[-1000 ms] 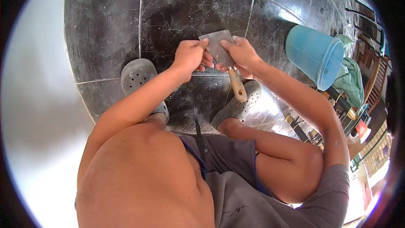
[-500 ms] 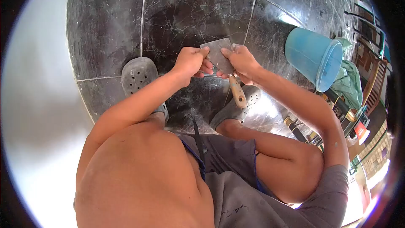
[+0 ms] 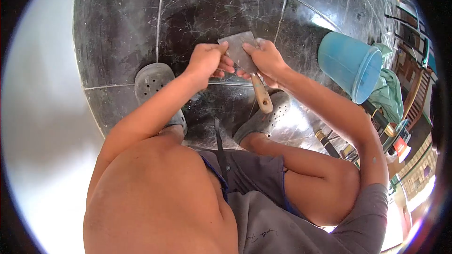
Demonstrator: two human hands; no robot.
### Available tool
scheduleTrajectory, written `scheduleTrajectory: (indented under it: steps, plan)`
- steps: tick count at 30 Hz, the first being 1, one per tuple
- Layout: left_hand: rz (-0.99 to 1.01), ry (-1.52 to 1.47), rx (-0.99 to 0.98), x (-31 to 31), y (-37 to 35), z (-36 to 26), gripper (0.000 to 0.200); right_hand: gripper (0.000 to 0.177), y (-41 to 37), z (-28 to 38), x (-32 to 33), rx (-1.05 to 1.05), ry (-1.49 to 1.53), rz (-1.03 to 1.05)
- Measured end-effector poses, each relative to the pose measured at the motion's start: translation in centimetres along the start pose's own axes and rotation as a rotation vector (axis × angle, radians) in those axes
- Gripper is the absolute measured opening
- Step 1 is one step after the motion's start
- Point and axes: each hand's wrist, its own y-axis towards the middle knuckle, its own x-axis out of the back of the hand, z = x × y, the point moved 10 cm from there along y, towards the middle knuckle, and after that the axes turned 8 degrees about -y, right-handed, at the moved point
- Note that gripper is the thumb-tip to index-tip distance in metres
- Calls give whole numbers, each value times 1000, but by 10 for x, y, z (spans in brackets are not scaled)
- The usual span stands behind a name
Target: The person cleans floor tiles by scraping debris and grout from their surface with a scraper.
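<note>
A flat metal scraper (image 3: 239, 55) with a wooden handle (image 3: 262, 95) is held up over the dark floor, its handle pointing down towards the body. My left hand (image 3: 208, 62) pinches the blade's left edge between thumb and fingers. On the blade's right side, my right hand (image 3: 266, 60) grips with the thumb lying on the face and the fingers behind it. A second thin flat piece seems to show behind the blade near my right fingers, but it is mostly hidden.
A blue bucket (image 3: 346, 63) lies tilted at the right, with green sheeting (image 3: 390, 95) behind it. Grey clogs (image 3: 154, 83) are on both feet on the dark tiles (image 3: 117, 33). A pale wall (image 3: 42, 113) rises at the left. Tools and furniture crowd the far right.
Both hands and the scraper have shifted slightly up and to the left. The handle has moved the same way. My hold on the blade looks much the same.
</note>
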Motion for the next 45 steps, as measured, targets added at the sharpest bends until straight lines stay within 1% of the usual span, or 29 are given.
scheduleTrajectory:
  steps: [3,6,9,13,18,21,22,24,26,29,30,32,35,38,39,40,41,42,43,45]
  plan:
    - [-18,-2,-48,2,7,-12,32,27,8,14,3,42,-11,-6]
    - [14,26,-33,0,0,-6,32,27,1,6,-1,19,-18,18]
    - [-20,14,4,5,-4,0,32,26,-3,-1,-4,6,1,22]
    - [-24,-4,-44,5,4,-17,32,26,4,19,-1,55,-19,13]
    - [-46,-15,-89,13,6,-22,30,29,7,22,-8,100,45,50]
    - [-68,-46,-112,22,4,-25,32,31,-10,21,-15,22,-1,112]
    - [-71,-51,-141,24,5,-35,33,31,-14,23,-18,35,-41,157]
    - [-24,79,-154,20,2,-50,37,32,-17,23,-13,72,-125,228]
    - [9,187,-223,12,-2,-70,35,31,-14,34,10,138,-183,163]
    - [-95,440,-761,8,-16,-122,30,31,-5,34,49,152,-200,63]
    - [-127,558,-909,5,-20,-135,24,30,-1,39,68,161,-194,15]
    - [-153,690,-1088,2,-25,-151,22,28,-2,38,96,113,-154,-50]
    - [-209,823,-1279,-9,-40,-174,12,25,-4,39,125,65,-133,-125]
    - [-231,1005,-1572,-22,-47,-185,7,21,-13,36,156,40,-106,-221]
    - [-237,1027,-1553,-18,-34,-179,12,19,-18,36,167,30,-94,-255]
    - [-248,1095,-1567,-24,-35,-177,12,18,-26,33,178,19,-79,-289]
    - [-254,1168,-1578,-30,-38,-173,13,20,-37,32,184,56,-35,-277]
    - [-262,1240,-1591,-35,-38,-170,13,24,-48,34,190,96,8,-266]
    - [-242,1224,-1595,-35,-36,-170,13,29,-58,35,196,140,51,-255]
    - [-243,1236,-1567,-34,-32,-171,14,36,-79,20,207,125,50,-317]
